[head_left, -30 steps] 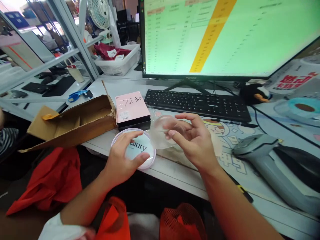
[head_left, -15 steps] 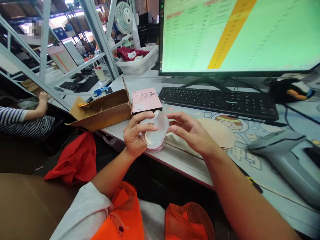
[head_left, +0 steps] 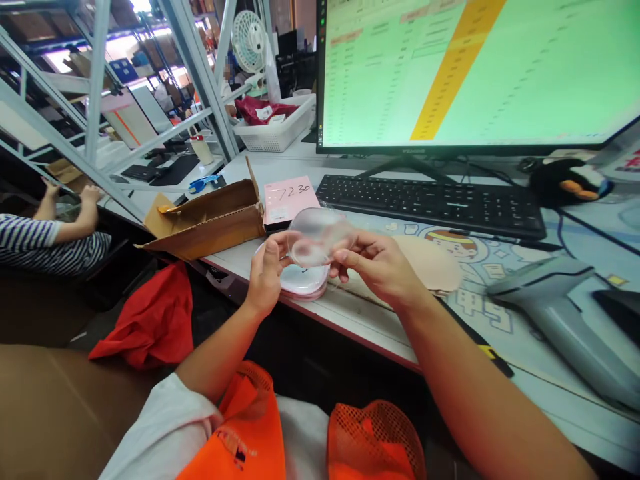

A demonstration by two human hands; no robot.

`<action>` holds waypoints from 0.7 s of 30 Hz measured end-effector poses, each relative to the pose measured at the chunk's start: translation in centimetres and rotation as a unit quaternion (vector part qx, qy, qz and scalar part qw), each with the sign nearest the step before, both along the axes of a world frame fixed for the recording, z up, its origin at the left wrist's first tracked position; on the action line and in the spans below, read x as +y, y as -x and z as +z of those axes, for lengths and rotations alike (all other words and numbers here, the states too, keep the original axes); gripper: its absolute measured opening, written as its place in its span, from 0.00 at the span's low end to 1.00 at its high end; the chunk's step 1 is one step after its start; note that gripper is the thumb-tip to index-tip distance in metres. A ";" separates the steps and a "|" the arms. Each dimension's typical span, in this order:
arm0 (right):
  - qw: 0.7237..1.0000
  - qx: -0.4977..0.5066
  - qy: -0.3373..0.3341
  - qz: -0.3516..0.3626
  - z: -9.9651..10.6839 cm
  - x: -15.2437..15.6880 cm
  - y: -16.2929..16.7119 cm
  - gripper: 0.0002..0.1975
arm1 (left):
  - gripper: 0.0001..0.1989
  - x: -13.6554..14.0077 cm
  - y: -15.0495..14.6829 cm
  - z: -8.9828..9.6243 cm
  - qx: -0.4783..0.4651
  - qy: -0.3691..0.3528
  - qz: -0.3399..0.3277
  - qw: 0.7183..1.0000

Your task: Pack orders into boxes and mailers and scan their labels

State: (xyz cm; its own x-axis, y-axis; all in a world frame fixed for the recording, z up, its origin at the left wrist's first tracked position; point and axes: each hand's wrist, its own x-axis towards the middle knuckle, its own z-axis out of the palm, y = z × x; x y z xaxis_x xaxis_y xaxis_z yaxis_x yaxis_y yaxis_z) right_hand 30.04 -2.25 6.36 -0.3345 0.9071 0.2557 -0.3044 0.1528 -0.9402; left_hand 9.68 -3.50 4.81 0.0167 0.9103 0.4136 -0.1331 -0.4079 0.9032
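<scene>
A translucent, soft-looking round pad (head_left: 313, 230) is stretched out between my two hands, just above the desk edge. My right hand (head_left: 373, 263) pinches its right edge between thumb and fingers. Around its left side, my left hand (head_left: 270, 270) has its thumb raised and its fingertips behind the clear material. Below the pad, a round white case with a pink rim (head_left: 305, 283) sits at the front edge of the desk, partly hidden by the pad and my left fingers. Right of my right hand lies a beige rounded flat piece (head_left: 430, 260).
Behind my hands stand a pink box marked 7230 (head_left: 293, 193) and an open cardboard box (head_left: 215, 227). A black keyboard (head_left: 430, 203) lies below the monitor (head_left: 450, 73). On the right rests a grey barcode scanner (head_left: 555, 313). At far left is another person's striped sleeve (head_left: 27, 230).
The clear pad, bunched near my left hand before, is now lifted and spread out. My right hand has moved in and gripped its edge, and more of the white case below shows.
</scene>
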 end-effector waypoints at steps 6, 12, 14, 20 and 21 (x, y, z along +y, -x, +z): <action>0.996 -0.079 -0.035 0.011 -0.1 0.2 -0.3 0.20 | 0.26 -0.2 -0.2 0.4 0.015 0.026 -0.050 0.998; 0.925 -0.216 -0.115 -0.291 -0.5 1.9 -4.4 0.13 | 0.22 -0.1 2.2 0.3 -0.080 0.051 0.022 0.995; 0.906 -0.277 -0.108 -0.301 -0.7 2.3 -5.3 0.09 | 0.22 -0.3 3.5 0.2 -0.101 0.052 0.043 0.993; 0.839 -0.530 -0.120 -0.032 -2.2 2.5 -3.4 0.08 | 0.20 -1.4 5.8 -0.1 -0.104 0.047 0.082 0.990; 0.822 -0.555 -0.127 -0.012 -2.5 2.5 -2.9 0.10 | 0.20 -1.6 6.0 -0.1 -0.101 0.043 0.085 0.990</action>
State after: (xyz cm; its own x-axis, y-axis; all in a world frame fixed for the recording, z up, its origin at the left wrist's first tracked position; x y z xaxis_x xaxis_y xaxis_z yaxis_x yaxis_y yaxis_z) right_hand 32.96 0.23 3.86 -0.4733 0.8808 -0.0129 0.7253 0.3814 -0.5732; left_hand 3.65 -5.05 4.66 -0.2153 0.9251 0.3128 -0.2514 -0.3620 0.8977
